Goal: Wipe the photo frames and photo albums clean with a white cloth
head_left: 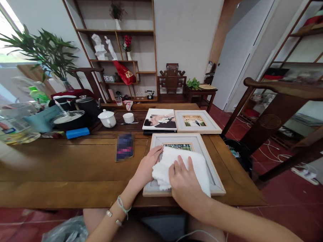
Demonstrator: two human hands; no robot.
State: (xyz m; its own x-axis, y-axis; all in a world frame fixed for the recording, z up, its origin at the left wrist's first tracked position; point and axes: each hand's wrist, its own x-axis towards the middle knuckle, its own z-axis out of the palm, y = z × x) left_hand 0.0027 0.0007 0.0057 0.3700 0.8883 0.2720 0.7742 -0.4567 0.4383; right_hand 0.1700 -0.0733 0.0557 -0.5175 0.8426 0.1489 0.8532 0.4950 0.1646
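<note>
A light wooden picture frame (215,175) lies flat at the near edge of the brown wooden table (68,167). A white cloth (194,163) covers most of its glass. My right hand (184,182) lies flat on the cloth, fingers stretched out and pressing down. My left hand (147,166) rests on the frame's left side, fingers touching the cloth's edge. Two more pictures lie beyond: a frameless photo print (160,120) and a second light frame (197,122).
A phone (125,147) lies left of the frame. Further left stand a white teapot (107,118), a cup (128,117), black pots (70,119), a blue case (77,132) and a plant (44,51). A dark wooden chair (282,115) stands at the right.
</note>
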